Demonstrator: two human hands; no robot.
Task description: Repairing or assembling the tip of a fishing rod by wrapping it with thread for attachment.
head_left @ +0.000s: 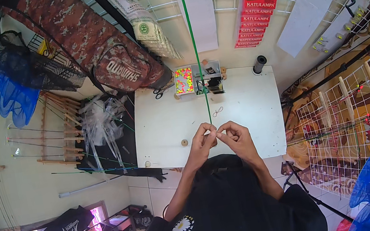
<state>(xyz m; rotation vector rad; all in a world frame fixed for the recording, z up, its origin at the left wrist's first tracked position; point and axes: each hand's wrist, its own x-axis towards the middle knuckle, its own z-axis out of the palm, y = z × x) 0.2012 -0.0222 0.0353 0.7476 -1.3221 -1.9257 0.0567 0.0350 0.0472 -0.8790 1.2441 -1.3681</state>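
A thin green fishing rod [196,50] runs from the top edge down over the white table [248,114], its near end reaching my fingers. My left hand [203,142] is closed in a pinch around that end. Right beside it, fingertips nearly touching, my right hand [237,138] is pinched too. Whatever lies between its fingers is too small to make out. Just beyond my hands, a small loop of reddish cord [217,111] rests on the tabletop. A small round tan disc [184,142] lies left of my left hand.
At the table's far edge stand a box of bright beads [184,81], a compartment tray [212,68], scissors [158,93] and a dark cylinder [259,64]. A camouflage rod bag [111,54] leans at far left. Wire grid racks [338,124] stand at right, clear plastic bags [100,122] at left.
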